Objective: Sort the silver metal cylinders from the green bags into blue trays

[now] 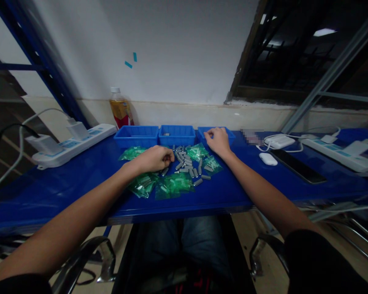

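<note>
My left hand (158, 158) is curled just above the table, at the left edge of a loose pile of small silver metal cylinders (187, 162). Its fingertips are tucked in, so whatever they may grip is hidden. Over the right blue bin (231, 136) is my right hand (217, 140), fingers bent down and drawn together at its front side; their contents cannot be made out. Green-tinted plastic bags surround the pile: one bag (175, 185) in front, another bag (143, 184) under my left wrist, and another (213, 164) at the right. Small parts show inside them.
A left blue bin (136, 136) and a middle blue bin (177, 134), with a small piece inside, stand along the back. Behind them is a drink bottle (121, 108). Power strips (76, 143) with cables flank the table; a phone (299, 165) and white earbud case (268, 159) lie right.
</note>
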{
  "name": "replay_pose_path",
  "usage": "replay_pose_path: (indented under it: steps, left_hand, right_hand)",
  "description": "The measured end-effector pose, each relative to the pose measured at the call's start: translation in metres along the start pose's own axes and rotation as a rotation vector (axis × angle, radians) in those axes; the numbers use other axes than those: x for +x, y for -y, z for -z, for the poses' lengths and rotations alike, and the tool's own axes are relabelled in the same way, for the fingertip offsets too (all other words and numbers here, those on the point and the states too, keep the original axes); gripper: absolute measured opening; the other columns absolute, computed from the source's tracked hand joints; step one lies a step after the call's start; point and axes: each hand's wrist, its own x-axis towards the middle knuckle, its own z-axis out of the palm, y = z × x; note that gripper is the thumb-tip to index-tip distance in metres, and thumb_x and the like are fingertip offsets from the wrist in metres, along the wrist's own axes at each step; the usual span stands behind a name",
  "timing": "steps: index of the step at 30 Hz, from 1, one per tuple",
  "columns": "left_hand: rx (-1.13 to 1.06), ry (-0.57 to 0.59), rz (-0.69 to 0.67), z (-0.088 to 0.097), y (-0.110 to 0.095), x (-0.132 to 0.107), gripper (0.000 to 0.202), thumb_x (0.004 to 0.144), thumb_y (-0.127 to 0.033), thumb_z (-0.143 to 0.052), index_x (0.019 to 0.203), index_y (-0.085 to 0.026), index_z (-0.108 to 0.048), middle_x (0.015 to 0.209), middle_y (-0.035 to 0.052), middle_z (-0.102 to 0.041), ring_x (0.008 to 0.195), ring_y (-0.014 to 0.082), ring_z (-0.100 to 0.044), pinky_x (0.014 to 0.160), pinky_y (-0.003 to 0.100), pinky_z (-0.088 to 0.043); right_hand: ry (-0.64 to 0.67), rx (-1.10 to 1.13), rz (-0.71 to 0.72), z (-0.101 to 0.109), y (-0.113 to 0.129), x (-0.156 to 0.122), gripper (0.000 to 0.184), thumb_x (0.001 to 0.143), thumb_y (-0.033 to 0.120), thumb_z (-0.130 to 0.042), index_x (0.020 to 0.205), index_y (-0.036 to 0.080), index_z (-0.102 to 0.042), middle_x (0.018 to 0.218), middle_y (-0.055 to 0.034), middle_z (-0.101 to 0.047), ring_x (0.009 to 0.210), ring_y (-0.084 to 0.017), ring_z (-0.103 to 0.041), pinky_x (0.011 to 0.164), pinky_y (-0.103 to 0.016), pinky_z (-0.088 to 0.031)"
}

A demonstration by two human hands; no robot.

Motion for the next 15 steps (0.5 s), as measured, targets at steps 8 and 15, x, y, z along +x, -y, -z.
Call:
replay_pose_path:
  steps: [8,15]
  left_hand:
    - [-0.501,-0.281,0.043,0.003,-0.006,0.003,0.019,0.072,-0.021,-0.058,0.089,-0.015,-0.052,0.086,0.0039,-0.061,0.077,0.0149,-0.061,0.070,0.027,-0.049]
    - [-0.998,-0.257,0.136,0.002,-0.004,0.005,0.027,0.071,-0.020,-0.065,0.092,-0.015,-0.048,0.080,0.0027,-0.063,0.073,0.0127,-0.063,0.075,0.031,-0.052]
  right_hand:
    - [0.154,0.234,0.459,0.025,0.070,-0.019,0.019,0.085,0.032,-0.054,0.097,0.019,-0.060,0.086,-0.0059,-0.061,0.088,-0.023,-0.051,0.077,-0.036,-0.037]
    - [0.210,0.230,0.610,0.026,0.094,-0.031,0.014,0.092,0.026,-0.045,0.095,0.019,-0.057,0.090,-0.0070,-0.060,0.088,-0.022,-0.049,0.076,-0.035,-0.036]
